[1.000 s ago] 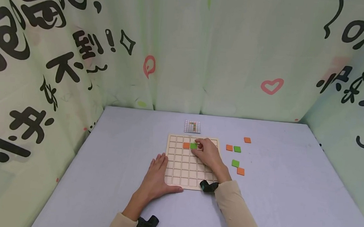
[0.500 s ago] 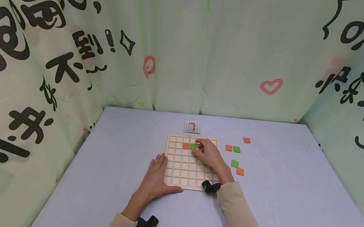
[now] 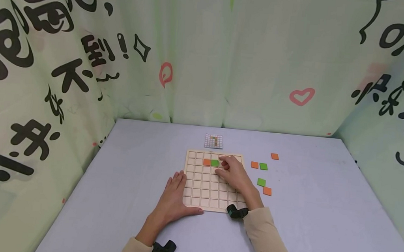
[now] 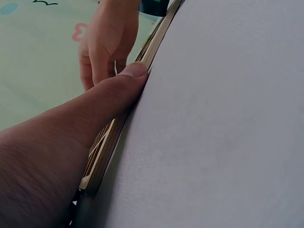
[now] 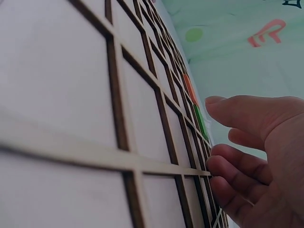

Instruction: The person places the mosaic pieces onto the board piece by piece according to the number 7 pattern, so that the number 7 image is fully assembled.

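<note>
The scene is enclosed by a pale green curtain (image 3: 264, 59), by which the back and both sides of the frame are filled. Vertical folds are seen near the centre. Large black letters (image 3: 71, 70) are printed down the left and along the right edge. A pink heart (image 3: 302, 96) is drawn right of centre. The lower middle is taken up by a table (image 3: 315, 222), covered in pale lilac. Soft, even light is spread throughout.
</note>
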`<state>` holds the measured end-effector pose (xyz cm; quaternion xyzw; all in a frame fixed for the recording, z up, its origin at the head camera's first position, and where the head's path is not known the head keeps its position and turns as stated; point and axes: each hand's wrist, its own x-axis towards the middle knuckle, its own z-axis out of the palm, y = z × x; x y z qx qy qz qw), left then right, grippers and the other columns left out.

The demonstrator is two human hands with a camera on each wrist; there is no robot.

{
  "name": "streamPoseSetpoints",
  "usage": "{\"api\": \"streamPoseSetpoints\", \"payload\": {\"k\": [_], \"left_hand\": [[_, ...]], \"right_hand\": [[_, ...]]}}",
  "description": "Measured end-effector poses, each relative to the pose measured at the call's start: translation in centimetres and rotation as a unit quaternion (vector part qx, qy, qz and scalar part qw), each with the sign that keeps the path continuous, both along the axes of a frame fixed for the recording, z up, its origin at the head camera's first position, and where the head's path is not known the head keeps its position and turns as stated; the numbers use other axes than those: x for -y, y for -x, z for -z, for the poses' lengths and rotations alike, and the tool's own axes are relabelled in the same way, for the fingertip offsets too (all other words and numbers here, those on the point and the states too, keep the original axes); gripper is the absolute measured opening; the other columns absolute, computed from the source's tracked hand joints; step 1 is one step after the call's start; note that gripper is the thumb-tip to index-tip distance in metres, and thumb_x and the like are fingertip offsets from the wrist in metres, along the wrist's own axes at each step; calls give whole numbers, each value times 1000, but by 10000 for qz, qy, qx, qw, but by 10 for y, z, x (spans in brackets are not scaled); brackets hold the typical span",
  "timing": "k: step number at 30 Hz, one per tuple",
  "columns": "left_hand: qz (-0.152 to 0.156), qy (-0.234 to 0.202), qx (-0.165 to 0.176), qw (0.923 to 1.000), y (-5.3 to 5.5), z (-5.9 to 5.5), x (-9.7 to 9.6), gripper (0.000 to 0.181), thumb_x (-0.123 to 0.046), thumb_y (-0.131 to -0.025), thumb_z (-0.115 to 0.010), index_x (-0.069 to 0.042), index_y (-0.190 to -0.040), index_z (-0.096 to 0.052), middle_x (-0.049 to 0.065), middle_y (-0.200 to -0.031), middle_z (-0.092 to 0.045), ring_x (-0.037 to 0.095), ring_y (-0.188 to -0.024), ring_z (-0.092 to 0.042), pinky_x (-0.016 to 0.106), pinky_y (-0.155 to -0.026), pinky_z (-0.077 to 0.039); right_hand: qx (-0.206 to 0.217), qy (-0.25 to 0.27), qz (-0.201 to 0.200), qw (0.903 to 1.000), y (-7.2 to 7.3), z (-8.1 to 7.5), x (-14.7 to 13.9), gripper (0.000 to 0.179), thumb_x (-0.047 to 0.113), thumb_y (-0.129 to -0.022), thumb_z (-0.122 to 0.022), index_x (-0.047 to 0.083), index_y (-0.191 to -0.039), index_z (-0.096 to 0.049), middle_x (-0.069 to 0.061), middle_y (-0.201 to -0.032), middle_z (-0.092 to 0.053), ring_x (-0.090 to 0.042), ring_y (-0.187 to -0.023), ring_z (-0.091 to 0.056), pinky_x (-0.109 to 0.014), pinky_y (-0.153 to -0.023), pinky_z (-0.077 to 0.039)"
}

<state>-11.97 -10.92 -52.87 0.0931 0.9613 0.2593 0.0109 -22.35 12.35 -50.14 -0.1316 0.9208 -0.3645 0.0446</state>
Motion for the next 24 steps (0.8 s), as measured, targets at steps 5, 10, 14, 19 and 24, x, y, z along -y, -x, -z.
{"api": "streamPoseSetpoints", "payload": {"k": [5, 10, 14, 19, 24], "left_hand": [[-1, -38, -20, 10000, 1, 1, 0, 128, -74, -65, -77, 5, -155, -30, 20, -163, -29, 34, -155, -19, 49, -129, -17], [-5, -77, 24, 10000, 1, 0, -1, 129, -74, -65, -77, 5, -155, -30, 20, -164, -28, 34, -156, -19, 49, -128, -17], [-15, -56, 49, 10000, 0, 0, -1, 129, -75, -65, -77, 4, -155, -29, 20, -164, -28, 34, -156, -19, 49, -128, -17], [-11, -23, 70, 10000, 0, 1, 0, 130, -74, -65, -78, 4, -155, -28, 19, -164, -27, 34, -156, -18, 48, -129, -17], [-20, -49, 126, 9999, 1, 1, 1, 130, -74, -65, -77, 3, -156, -26, 18, -165, -25, 32, -156, -17, 47, -129, -15]], "right_hand": [[-33, -11, -38, 10000, 0, 0, -2, 54, 27, -92, -71, 5, -139, -57, -11, -119, -62, -22, -102, -58, -42, -91, -53], [11, 53, -64, 10000, -2, -1, -4, 54, 26, -93, -72, 6, -140, -56, -11, -122, -62, -23, -106, -60, -44, -95, -54], [-46, 96, -119, 9999, -3, -2, -6, 52, 25, -93, -71, 5, -139, -57, -12, -122, -62, -23, -106, -60, -44, -95, -54], [-168, 152, -155, 9996, -4, -3, -9, 51, 25, -94, -70, 4, -139, -56, -13, -123, -61, -25, -107, -59, -44, -94, -55], [-172, 145, -44, 9997, -3, -4, -12, 53, 28, -95, -69, 5, -141, -55, -14, -126, -60, -28, -112, -60, -47, -95, -55]]}}
